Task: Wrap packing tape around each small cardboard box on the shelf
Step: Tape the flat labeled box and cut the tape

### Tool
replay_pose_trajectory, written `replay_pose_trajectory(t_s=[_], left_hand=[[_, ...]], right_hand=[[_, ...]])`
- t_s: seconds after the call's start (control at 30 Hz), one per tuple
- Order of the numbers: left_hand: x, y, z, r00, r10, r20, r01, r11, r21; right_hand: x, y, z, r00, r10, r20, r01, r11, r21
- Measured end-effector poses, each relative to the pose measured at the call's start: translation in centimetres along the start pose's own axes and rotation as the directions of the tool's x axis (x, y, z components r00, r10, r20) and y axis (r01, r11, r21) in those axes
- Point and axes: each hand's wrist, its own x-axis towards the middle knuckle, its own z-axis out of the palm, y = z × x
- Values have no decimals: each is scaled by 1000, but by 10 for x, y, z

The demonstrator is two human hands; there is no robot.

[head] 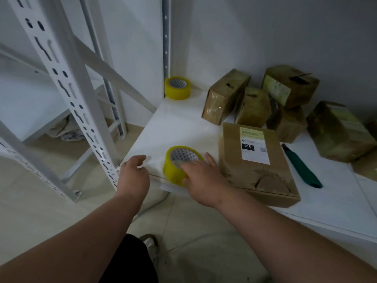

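Tape roll (179, 164) lies flat at the shelf's (183, 123) front edge, directly under the right hand (201, 178), whose spread fingers rest over it; the left hand (133, 172) hovers loosely curled alongside, labelled box (255, 160) just right.

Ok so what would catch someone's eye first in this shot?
Probably the yellow tape roll at the shelf's front edge, with the right hand on it and the left hand beside it. Next, the labelled flat box just right of it, then the tape-wrapped boxes heaped behind.
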Motion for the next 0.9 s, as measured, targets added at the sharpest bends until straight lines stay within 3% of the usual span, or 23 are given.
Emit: replay_pose_trajectory(t_s=[0.13,0.27,0.6,0.9], left_hand=[[2,9,-4,990,-87,107,105,979,-173],[-2,24,-12,971,-95,217,162,935,-314],[-28,63,-41,949,31,314,109,902,-417],[-47,83,-34,920,8,392,167,897,-409]], right_hand=[[-5,5,-22,995,92,-30,-80,956,281],[-20,4,-35,994,93,-64,-56,899,434],[-42,-18,-48,994,-27,-108,75,882,465],[-77,-17,-63,985,-86,-150,139,911,389]])
